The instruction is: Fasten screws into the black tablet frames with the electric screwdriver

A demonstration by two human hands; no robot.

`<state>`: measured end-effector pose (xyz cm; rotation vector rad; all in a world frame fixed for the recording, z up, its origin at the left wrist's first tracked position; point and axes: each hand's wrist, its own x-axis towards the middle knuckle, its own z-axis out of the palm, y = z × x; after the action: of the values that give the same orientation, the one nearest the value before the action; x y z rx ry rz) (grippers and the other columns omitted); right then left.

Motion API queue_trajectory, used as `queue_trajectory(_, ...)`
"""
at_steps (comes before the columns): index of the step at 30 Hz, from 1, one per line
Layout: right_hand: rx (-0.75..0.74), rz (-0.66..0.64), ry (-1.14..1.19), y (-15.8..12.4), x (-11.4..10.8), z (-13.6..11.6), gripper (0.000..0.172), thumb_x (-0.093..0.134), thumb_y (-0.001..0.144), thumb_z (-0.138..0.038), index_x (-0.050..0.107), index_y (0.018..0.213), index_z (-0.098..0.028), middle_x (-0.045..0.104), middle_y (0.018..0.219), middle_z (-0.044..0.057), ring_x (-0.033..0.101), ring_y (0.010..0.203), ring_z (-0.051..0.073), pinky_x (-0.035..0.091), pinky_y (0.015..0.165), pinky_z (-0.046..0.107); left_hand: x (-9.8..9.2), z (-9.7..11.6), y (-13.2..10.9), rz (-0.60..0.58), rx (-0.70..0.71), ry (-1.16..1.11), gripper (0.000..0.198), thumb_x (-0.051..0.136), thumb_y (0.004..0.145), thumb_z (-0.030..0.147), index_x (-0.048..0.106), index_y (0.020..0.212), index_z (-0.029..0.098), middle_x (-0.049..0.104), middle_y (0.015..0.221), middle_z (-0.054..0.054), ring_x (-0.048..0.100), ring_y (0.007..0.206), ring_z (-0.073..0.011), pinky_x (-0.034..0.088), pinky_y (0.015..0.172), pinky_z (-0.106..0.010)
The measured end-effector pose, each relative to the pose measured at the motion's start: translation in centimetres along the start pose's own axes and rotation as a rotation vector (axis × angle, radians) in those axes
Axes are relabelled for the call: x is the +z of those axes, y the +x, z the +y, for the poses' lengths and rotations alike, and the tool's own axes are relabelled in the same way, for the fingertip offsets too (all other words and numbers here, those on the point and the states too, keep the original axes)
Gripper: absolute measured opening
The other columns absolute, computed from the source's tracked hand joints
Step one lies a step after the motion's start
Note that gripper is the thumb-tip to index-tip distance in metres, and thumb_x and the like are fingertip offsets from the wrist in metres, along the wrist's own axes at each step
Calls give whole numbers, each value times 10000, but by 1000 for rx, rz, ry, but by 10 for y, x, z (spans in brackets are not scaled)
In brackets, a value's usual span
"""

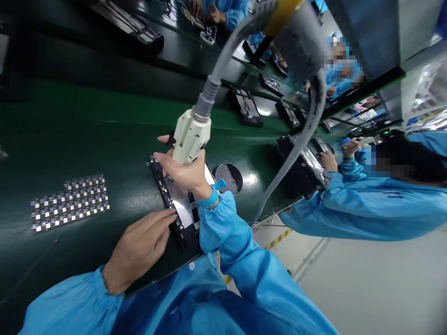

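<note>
A cream-coloured electric screwdriver (pixel 192 135) is gripped in my right hand (pixel 186 174), its cable rising from the top end. The tool points down at a flat black device housing (pixel 183 232) with silver panels; its tip is hidden behind the hand. A blue band circles my right wrist. Along the housing's left edge, the stretched fingertips of my left hand (pixel 141 244) touch the dark strip, with the thumb lower down. To the right of the housing sits a round black dish (pixel 232 179) holding many small parts.
Small square-marked boards (pixel 71 202) lie in rows at the left. Similar black housings (pixel 246 107) stand along the green bench (pixel 139 111), with a stack (pixel 302 165) at the right. The thick grey cable (pixel 296 153) loops overhead. Co-workers in blue sit right and across.
</note>
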<state>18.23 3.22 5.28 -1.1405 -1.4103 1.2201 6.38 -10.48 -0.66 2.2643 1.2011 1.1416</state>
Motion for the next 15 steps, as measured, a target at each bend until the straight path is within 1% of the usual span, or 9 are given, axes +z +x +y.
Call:
queue_trajectory(3,-6,-20,71,-1,4,-5,347,795,758,-338,636,1013,-164,560,515,-69,544,485,117,542,615,294,6,8,4,-33,156,-27,251,559,905,45,634,1142,79,702,1154,-106,648,1099,-199,493,1061,-346)
queue_trajectory(5,11,-46,86,-1,8,-6,352,799,754,-355,635,1001,-165,557,510,-70,546,482,117,541,599,291,13,14,6,-36,217,-36,240,576,902,57,643,1132,61,707,1154,-118,645,1120,-231,470,1101,-404)
queue_trajectory(9,42,-85,53,1,12,-1,373,798,755,-410,632,991,-174,554,517,-74,555,495,116,556,617,292,23,18,7,-68,244,-19,216,592,919,123,674,1110,61,720,1140,-110,654,1126,-245,419,1165,-448)
queue_trajectory(11,38,-93,44,1,13,2,384,788,765,-423,628,1013,-177,554,522,-76,555,495,113,559,620,289,25,18,7,-84,250,-14,224,590,922,133,681,1114,64,720,1145,-109,656,1130,-246,427,1164,-451)
queue_trajectory(15,37,-103,52,1,13,4,383,769,784,-435,618,1022,-176,550,514,-78,550,484,110,555,601,283,23,18,8,-65,253,-17,216,604,904,115,693,1093,62,722,1137,-122,667,1115,-240,450,1155,-448)
